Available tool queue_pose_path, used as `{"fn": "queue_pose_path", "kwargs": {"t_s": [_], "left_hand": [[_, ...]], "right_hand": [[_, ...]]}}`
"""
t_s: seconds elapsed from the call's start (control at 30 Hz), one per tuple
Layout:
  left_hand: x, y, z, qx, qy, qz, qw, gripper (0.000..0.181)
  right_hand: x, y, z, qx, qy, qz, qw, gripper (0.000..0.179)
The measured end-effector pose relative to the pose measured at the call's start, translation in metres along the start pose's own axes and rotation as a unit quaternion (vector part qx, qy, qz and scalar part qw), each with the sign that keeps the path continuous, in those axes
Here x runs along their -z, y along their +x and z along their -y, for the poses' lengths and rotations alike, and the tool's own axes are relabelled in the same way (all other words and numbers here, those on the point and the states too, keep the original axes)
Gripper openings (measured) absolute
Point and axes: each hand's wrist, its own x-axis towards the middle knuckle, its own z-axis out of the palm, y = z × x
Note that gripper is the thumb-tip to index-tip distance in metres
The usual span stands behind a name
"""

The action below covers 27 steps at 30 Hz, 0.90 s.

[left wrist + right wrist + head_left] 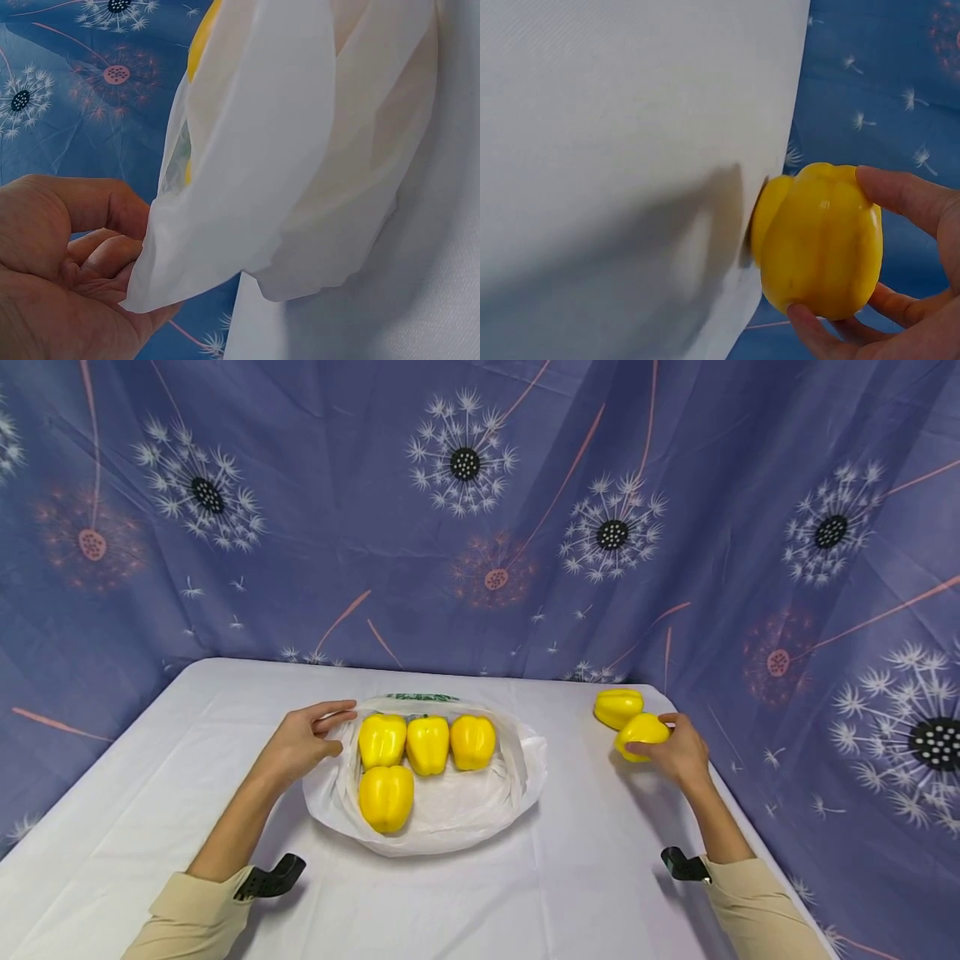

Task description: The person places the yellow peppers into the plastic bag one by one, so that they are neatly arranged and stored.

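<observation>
A white plastic bag (465, 839) lies with its mouth spread wide, several yellow bell peppers (386, 799) inside it. My left hand (303, 739) holds the bag's left rim; in the left wrist view the fingertips pass behind the white plastic (247, 180). At the right of the table, my right hand (682, 752) grips another yellow bell pepper (821, 240) between thumb and fingers. One more yellow bell pepper (618, 706) rests just behind it, partly covered by the held one in the right wrist view.
White cloth covers the table (585, 877), whose right edge runs close by my right hand. A blue curtain (337, 527) with dandelion prints hangs behind and at the sides. Both wrists carry a black camera mount (273, 877).
</observation>
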Motion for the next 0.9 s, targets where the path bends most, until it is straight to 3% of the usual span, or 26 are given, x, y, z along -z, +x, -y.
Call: {"fn": "queue_pose_path", "kwargs": {"t_s": [0.3, 0.9], "left_hand": [[0.000, 0.000, 0.003, 0.001, 0.008, -0.001, 1.0000, 0.074], [0.000, 0.000, 0.002, 0.000, 0.010, -0.009, 0.9999, 0.071]], "right_hand": [[0.005, -0.008, 0.027, 0.049, -0.005, 0.009, 0.9987, 0.092], [0.005, -0.036, 0.096, 0.112, 0.036, 0.086, 0.9893, 0.090]]}}
